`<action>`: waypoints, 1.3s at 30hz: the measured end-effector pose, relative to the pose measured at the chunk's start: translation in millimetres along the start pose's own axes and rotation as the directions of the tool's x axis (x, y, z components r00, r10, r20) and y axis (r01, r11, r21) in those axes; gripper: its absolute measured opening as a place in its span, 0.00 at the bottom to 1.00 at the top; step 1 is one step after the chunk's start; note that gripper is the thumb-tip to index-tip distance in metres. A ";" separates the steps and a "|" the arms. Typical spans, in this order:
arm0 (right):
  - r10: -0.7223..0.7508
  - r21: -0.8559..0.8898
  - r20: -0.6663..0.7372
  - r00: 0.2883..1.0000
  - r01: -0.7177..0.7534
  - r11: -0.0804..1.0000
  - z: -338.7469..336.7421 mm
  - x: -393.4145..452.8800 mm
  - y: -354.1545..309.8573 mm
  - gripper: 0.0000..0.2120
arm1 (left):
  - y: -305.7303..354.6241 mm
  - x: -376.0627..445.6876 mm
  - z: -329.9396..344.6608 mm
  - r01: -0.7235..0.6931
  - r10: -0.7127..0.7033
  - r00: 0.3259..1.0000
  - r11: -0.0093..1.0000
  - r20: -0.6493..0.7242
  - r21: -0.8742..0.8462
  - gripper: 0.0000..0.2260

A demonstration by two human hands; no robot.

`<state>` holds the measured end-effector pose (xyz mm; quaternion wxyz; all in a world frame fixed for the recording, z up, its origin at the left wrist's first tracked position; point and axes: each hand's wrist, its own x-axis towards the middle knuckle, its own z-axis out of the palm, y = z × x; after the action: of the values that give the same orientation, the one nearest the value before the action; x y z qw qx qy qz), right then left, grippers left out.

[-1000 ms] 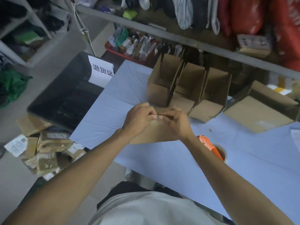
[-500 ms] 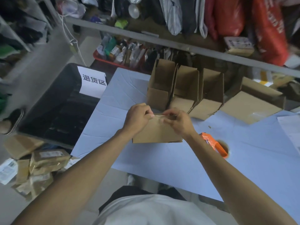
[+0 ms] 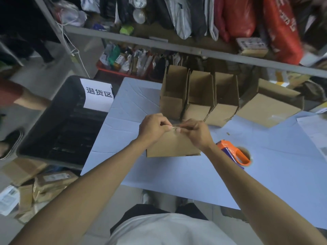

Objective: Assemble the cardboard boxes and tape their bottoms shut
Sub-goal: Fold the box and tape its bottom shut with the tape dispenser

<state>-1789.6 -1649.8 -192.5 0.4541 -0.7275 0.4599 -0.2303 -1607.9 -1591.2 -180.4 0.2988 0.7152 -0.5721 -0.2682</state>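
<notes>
At the far left, on the floor, a heap of taped brown parcels (image 3: pixel 51 183) lies below a black bin (image 3: pixel 58 124) that carries a white paper sign (image 3: pixel 98 94) with printed characters on its far rim. The bin stands just beside the left edge of the pale blue surface (image 3: pixel 194 175). Over that surface the left hand (image 3: pixel 153 129) is curled, its thumb and fingers pinching the top edge of a flat brown cardboard box (image 3: pixel 172 146) that rests on the surface near its left half. The right hand (image 3: pixel 196 132) meets it almost fingertip to fingertip and pinches the same edge, so the two hands are close together and both clamped on the box; whether a strip of tape lies between the fingers is too small to tell. Behind the hands, at the far side of the surface, three assembled boxes (image 3: pixel 199 96) stand in a row, touching one another, with their flaps up. Just right of the right wrist an orange tape dispenser (image 3: pixel 233 153) lies on the surface, near the flat box but apart from it. Farther right a larger box (image 3: pixel 267 110) sits on the surface beside the row of three, and sheets of paper (image 3: pixel 316 129) lie at the right edge.
</notes>
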 end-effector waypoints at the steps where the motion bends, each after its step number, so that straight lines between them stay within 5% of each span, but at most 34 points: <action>1: -0.005 -0.013 -0.005 1.000 0.005 1.000 0.4 -1.0 -1.3 0.06 | -0.2 0.6 0.6 0.022 -0.022 1.000 1.000 -0.021 0.009 0.04; 8: 0.042 0.069 -0.050 0.998 -0.038 0.997 5.2 -4.9 -7.8 0.05 | 5.9 -0.1 -3.2 -0.127 0.118 0.990 0.982 0.073 0.137 0.03; 12: 0.022 0.002 -0.049 0.999 -0.022 1.000 3.5 -5.0 -4.6 0.07 | 0.3 3.4 -11.2 -0.034 0.033 0.999 0.998 0.011 0.045 0.05; 16: 0.045 0.003 -0.036 0.998 -0.045 0.999 2.0 -8.0 1.4 0.06 | -3.9 7.1 -21.4 -0.097 0.095 0.991 0.995 0.092 0.026 0.04; 18: 0.022 -0.013 -0.099 0.995 -0.023 1.000 4.7 -7.4 0.4 0.03 | -3.9 0.4 -17.0 -0.218 0.161 0.957 0.947 0.240 0.236 0.26; 20: 0.010 -0.024 -0.152 0.988 -0.014 1.000 5.7 -4.9 -0.8 0.04 | -8.5 -11.7 -6.4 -0.350 0.187 0.922 0.780 0.340 0.519 0.52; 22: 0.008 -0.053 -0.145 0.989 -0.016 0.998 4.4 -2.5 -1.4 0.04 | -13.3 -20.9 4.3 -0.404 0.242 0.913 0.639 0.327 0.655 0.61; 24: 0.017 -0.069 -0.127 0.992 -0.026 0.997 1.9 -2.7 -1.1 0.06 | -14.7 -21.1 10.1 -0.392 0.296 0.919 0.621 0.260 0.679 0.59; 26: 0.094 0.055 -0.194 0.976 -0.084 0.995 -5.5 -7.5 0.9 0.13 | -14.9 -15.0 4.9 -0.293 0.234 0.956 0.744 0.176 0.600 0.55; 29: 0.302 0.234 -0.294 0.907 -0.238 0.942 -19.3 -19.0 16.5 0.25 | -23.4 -9.3 -11.4 0.038 -0.049 0.984 0.997 0.169 0.065 0.51; 32: 0.525 0.364 -0.054 0.849 -0.473 0.802 -9.6 -30.4 33.4 0.35 | -35.4 -17.6 -10.8 0.207 -0.102 0.963 0.872 0.249 -0.443 0.34; 35: 0.529 0.293 -0.034 0.848 -0.497 0.817 9.5 -39.1 46.5 0.42 | -47.9 -27.2 7.3 0.316 -0.177 0.931 0.828 0.320 -0.462 0.22; 39: 0.544 0.175 -0.066 0.836 -0.527 0.832 16.2 -44.5 62.3 0.40 | -69.3 -31.0 21.7 0.389 -0.292 0.896 0.879 0.335 -0.275 0.16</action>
<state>-1827.0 -1613.7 -251.0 0.5269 -0.5189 0.6517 -0.1684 -1584.2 -1551.9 -244.7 0.2784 0.6979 -0.4187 -0.5100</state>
